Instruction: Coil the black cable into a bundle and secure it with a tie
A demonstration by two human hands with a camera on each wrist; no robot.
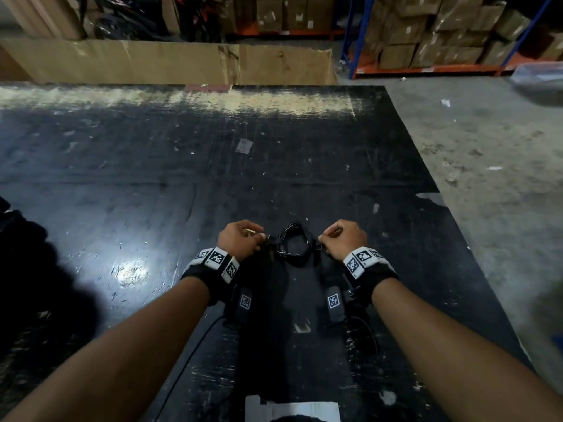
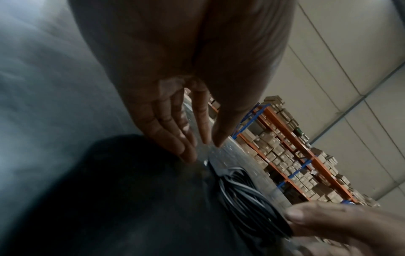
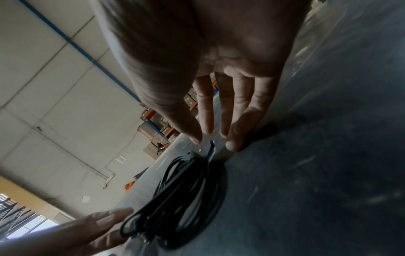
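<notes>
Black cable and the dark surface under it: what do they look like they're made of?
Black cable: apparently a rubber or plastic jacket, semi-gloss; thin highlights run along its loops in the left wrist view.

Dark surface: a black sheet with a smooth, glossy finish, possibly coated board or plastic; it reflects light, is scratched, and wears pale along its far edge. The exact material is unclear.

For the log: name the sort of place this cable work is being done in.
Most likely a warehouse or stockroom. Blue-and-orange racking is stacked with cardboard boxes, flattened cardboard lies across the bare concrete floor, and the coiled black cable sits on a scuffed black mat.
</notes>
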